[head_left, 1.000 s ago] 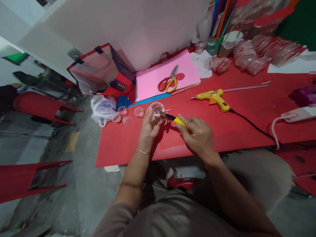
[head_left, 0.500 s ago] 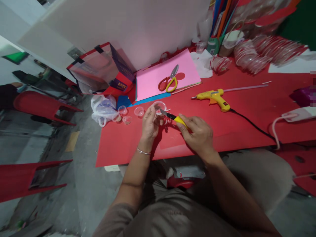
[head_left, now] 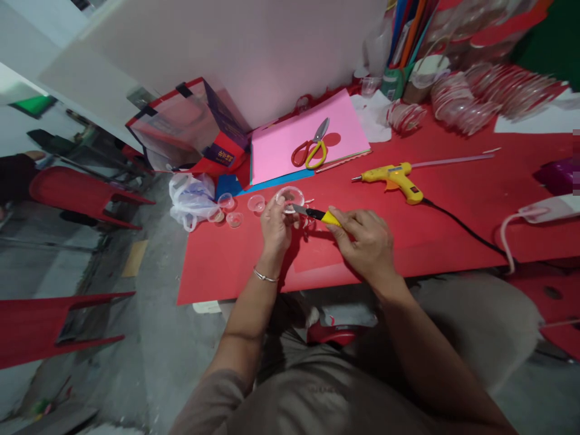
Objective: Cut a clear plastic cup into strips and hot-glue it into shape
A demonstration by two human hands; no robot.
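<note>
My left hand (head_left: 275,226) is closed on a small clear plastic cup (head_left: 291,194), its round rim tilted up toward me. In my right hand (head_left: 366,243) is a yellow and black utility knife (head_left: 322,215), its blade pointing left and reaching the near side of the cup; whether it touches the plastic I cannot tell. Small scraps (head_left: 309,223) lie on the red table (head_left: 217,266) just behind and below the knife. More clear cups (head_left: 257,204) stand to the left of my left hand.
Scissors (head_left: 316,145) rest on pink paper (head_left: 276,154) behind my hands. A yellow glue gun (head_left: 399,176) lies at right, its black cord running to a power strip (head_left: 553,211). Plastic bag (head_left: 193,199) and shopping bag (head_left: 190,133) stand left; stacked clear lids (head_left: 462,106) line the back right.
The cup in my left hand has turned slightly, showing more of its rim. The knife blade has swung a little lower and flatter against its near side.
</note>
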